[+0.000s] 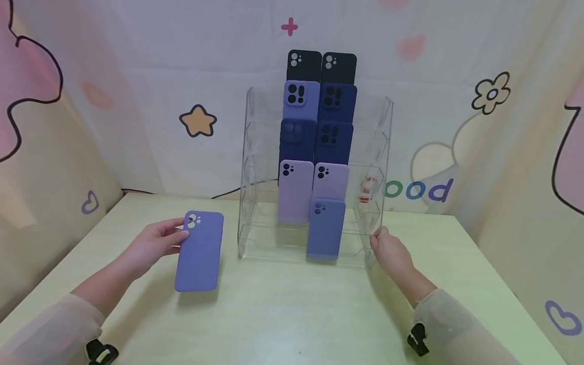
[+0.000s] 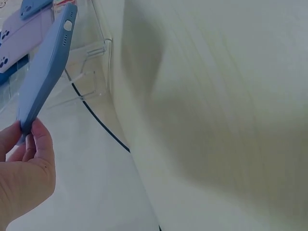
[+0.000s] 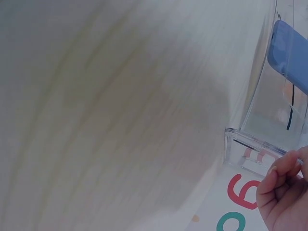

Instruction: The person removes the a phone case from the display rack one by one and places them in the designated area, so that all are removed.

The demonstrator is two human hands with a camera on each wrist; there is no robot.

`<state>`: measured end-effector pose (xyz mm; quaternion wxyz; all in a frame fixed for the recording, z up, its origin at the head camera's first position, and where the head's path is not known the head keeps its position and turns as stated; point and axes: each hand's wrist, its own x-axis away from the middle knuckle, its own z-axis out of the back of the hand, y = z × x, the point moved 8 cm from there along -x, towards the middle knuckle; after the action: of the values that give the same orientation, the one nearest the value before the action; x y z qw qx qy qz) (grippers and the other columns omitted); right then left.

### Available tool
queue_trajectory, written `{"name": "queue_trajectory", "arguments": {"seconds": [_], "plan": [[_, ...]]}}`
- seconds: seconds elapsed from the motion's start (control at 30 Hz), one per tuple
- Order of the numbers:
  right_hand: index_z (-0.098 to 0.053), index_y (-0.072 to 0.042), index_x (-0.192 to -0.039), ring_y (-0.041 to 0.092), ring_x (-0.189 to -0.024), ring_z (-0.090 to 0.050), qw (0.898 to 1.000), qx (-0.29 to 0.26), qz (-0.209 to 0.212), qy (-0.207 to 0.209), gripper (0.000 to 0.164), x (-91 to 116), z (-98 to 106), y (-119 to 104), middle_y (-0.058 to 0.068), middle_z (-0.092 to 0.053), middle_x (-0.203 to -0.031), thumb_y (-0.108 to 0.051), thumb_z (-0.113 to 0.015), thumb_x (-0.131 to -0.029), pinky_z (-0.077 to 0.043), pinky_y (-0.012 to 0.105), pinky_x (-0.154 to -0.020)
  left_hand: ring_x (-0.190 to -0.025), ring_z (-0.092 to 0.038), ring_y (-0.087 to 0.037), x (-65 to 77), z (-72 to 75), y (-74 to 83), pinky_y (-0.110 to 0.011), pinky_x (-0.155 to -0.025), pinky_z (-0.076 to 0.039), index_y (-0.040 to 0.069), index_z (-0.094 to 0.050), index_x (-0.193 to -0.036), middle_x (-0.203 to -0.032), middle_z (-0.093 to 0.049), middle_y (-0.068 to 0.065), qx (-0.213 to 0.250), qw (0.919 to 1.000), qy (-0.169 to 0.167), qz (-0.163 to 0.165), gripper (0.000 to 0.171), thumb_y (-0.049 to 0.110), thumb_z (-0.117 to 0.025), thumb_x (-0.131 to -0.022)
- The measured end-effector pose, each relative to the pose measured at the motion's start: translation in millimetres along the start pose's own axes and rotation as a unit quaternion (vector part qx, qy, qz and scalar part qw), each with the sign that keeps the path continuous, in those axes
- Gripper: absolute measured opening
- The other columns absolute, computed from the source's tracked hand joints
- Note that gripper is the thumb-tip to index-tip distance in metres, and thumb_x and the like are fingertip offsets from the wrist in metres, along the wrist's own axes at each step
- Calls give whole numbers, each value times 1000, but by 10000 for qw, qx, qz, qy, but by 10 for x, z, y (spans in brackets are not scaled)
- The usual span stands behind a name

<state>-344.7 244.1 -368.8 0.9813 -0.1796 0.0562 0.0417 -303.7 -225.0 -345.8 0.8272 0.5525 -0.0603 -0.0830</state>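
My left hand (image 1: 152, 248) pinches a blue-violet phone case (image 1: 199, 258) by its upper left edge, thumb on the back beside the camera holes. The case hangs upright above the table, left of a clear acrylic tiered rack (image 1: 243, 223). In the left wrist view the case (image 2: 45, 65) shows edge-on, its lower cutout facing the camera. My right hand (image 1: 393, 253) grips the right front edge of the rack with curled fingers. At the front tier stands a similar blue case (image 1: 326, 230), and behind it are two lilac cases, one being the left lilac case (image 1: 295, 195).
Higher tiers hold dark blue cases (image 1: 335, 144), a violet case (image 1: 301, 109) and black cases (image 1: 338, 68) in two columns. A red and white sticker (image 1: 367, 190) is on the rack's right side. Behind the table (image 1: 274, 314) hangs a printed cloth (image 1: 205, 45).
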Motion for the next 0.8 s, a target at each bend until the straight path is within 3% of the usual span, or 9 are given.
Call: {"name": "queue_trajectory", "arguments": {"seconds": [0.13, 0.4, 0.8], "plan": [[-43, 9, -103, 21, -53, -47, 10000, 4, -6, -48, 27, 17, -17, 2, 9, -53, -65, -17, -38, -98, -35, 31, -45, -93, -63, -19, 49, 68, -95, -38, -88, -49, -7, -25, -143, -108, -60, -17, -139, 9997, -5, 192, 62, 21, -53, -96], [-44, 7, -102, 21, -53, -46, 10000, -70, -42, -39, 25, 16, -8, -7, 8, -52, -65, -17, -40, -98, -35, 31, -45, -104, -59, -29, 85, 204, -221, -41, -88, -48, -9, -21, -143, -121, -54, -27, -323, 9987, -159, 350, 64, 24, -51, -97], [-45, 7, -103, 21, -54, -47, 9999, -58, -86, -10, 25, 22, 15, -2, 9, -54, -68, -17, -41, -97, -36, 31, -45, -100, -61, -25, 131, 271, -348, -41, -87, -49, -14, -23, -140, -114, -59, -19, -281, 9966, -488, 597, 63, 20, -53, -96]]}}
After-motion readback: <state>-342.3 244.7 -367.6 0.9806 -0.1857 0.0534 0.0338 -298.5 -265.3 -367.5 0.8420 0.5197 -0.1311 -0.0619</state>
